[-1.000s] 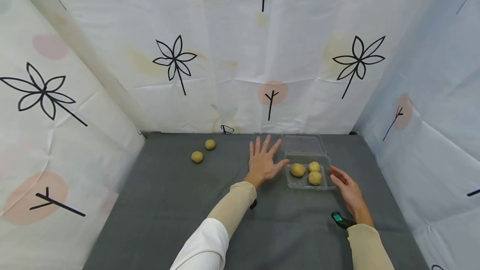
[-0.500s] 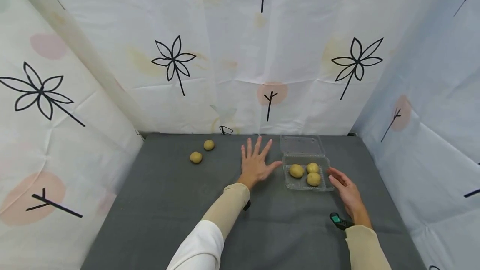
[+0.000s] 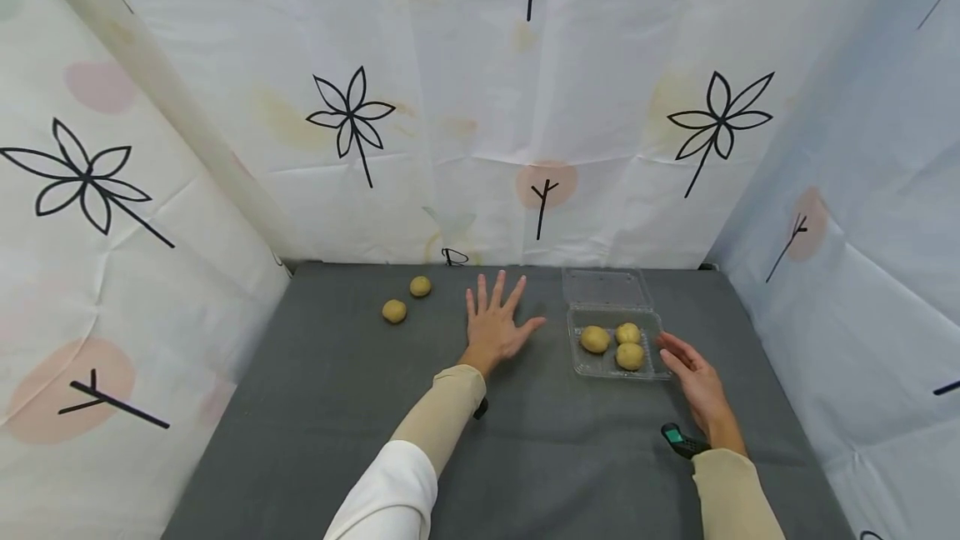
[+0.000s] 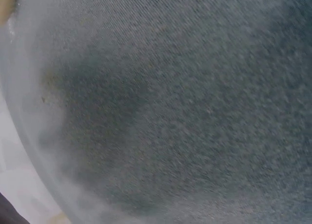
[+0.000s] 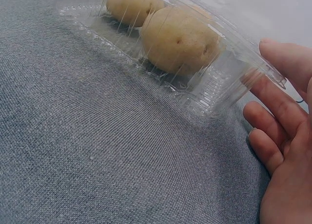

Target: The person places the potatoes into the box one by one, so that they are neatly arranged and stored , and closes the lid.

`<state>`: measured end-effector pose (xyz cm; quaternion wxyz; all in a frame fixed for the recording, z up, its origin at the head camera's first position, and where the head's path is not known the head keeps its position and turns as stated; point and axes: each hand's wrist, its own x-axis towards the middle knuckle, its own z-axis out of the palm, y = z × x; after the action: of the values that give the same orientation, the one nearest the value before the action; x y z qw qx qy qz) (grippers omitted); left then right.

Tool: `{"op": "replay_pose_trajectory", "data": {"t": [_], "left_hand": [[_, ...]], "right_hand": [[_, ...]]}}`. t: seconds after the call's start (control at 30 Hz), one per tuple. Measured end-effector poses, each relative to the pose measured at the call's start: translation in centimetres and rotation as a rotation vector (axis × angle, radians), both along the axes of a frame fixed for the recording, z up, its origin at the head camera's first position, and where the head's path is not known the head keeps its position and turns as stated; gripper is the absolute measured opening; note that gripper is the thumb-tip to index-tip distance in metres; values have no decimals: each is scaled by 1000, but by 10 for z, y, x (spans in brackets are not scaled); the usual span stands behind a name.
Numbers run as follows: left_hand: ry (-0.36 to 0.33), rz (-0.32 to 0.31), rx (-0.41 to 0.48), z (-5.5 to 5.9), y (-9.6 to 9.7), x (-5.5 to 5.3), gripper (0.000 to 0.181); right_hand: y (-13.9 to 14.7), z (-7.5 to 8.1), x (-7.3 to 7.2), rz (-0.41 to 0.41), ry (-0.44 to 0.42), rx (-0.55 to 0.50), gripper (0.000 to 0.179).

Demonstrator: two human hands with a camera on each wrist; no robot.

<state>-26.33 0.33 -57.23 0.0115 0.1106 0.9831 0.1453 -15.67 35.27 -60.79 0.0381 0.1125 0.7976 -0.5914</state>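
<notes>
A clear plastic clamshell box lies on the grey cloth at the right, its lid folded back behind it. Three potatoes sit in its tray. My right hand holds the box's right edge; the right wrist view shows the thumb over the rim and fingers below it. Left of the box, my left hand is spread above the cloth, holding nothing. Two loose potatoes, a nearer one and a farther one, lie farther left. Mostly blurred cloth fills the left wrist view.
Grey cloth covers the tabletop. White printed fabric hangs behind the table's back edge, and more hangs along the left and right sides.
My left hand has moved left, away from the box, with fingers still spread. The right hand stays at the box's edge, and the potatoes keep their places.
</notes>
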Motion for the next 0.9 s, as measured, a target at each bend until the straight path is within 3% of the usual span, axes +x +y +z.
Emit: {"op": "replay_pose_trajectory", "data": {"t": [0.33,0.6,0.9], "left_hand": [[-39,28,12,-2,-17,0,83],[-11,64,6,-13,-29,-1,83],[21,106,8,-12,-44,-2,83]], "right_hand": [[1,0,2,0,18,-15,67],[-1,0,0,-27,6,-20,68],[-3,-1,0,-40,-4,-25,70]]}}
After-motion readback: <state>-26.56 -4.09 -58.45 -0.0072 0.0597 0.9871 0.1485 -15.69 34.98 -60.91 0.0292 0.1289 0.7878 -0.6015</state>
